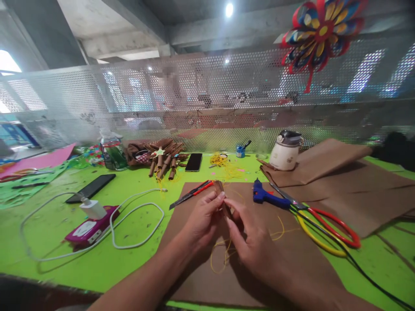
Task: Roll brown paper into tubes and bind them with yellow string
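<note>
Both hands meet over a brown sheet (194, 276) on the green table. My left hand (207, 211) pinches the upper part of a small folded piece of brown paper (219, 186). Lower down, my right hand (248, 229) grips the same piece between thumb and fingers. Yellow thread (214, 263) hangs in loops beneath the hands and trails to the right over the sheet. Just beyond the left hand lies a red-and-black utility knife (191, 193). A blue glue gun (269, 196) rests to the right of the hands, beside large scissors (333, 226) with red and yellow handles.
Brown paper (350, 181) and a cream bottle (285, 151) stand at right. Behind are brown paper bundles (165, 162), a phone (193, 162), tangled yellow thread (220, 160) and a blue jar (240, 151). A purple power strip (92, 229) with a white cable lies left. A perforated screen (194, 95) borders the table.
</note>
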`<state>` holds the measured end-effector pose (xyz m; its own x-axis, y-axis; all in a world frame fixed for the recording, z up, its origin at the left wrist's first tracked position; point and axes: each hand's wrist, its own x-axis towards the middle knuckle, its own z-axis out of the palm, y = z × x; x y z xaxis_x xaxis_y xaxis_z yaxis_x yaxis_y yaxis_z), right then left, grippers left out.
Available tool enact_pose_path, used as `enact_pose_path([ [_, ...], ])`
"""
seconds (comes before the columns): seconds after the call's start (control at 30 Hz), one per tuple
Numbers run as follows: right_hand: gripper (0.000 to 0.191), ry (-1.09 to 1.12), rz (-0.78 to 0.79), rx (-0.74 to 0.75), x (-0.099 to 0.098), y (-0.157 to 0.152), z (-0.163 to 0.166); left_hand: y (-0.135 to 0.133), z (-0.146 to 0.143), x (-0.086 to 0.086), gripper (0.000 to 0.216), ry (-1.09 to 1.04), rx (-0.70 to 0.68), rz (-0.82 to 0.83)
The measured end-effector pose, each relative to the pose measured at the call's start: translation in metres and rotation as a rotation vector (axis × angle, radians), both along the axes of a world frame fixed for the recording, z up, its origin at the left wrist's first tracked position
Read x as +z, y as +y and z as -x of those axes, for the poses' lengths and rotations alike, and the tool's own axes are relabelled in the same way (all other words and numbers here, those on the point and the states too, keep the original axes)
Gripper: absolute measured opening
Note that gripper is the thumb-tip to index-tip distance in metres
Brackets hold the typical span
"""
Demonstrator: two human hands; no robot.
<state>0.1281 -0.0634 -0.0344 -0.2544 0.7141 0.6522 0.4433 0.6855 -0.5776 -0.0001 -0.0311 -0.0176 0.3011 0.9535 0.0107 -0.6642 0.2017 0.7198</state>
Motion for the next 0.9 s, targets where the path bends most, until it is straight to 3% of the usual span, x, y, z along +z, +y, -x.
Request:
enact_pose_path([
  [0.23,0.045,0.044,-0.003,-0.111,0.0033,0.0009,-0.0027,-0.0009,0.0008,0.0006,0.021,-0.118,-0.111,0.072],
  [0.57,0.045,-0.008,-0.024,-0.134,0.0075,-0.0022,-0.0042,-0.0031,-0.0031,0.0003,0.010,-0.023,-0.025,0.022],
  [0.9,0.041,0.036,0.018,-0.130,0.0067,-0.0008,-0.0065,-0.0075,-0.0073,0.0019,0.010,0.025,-0.125,0.047],
])
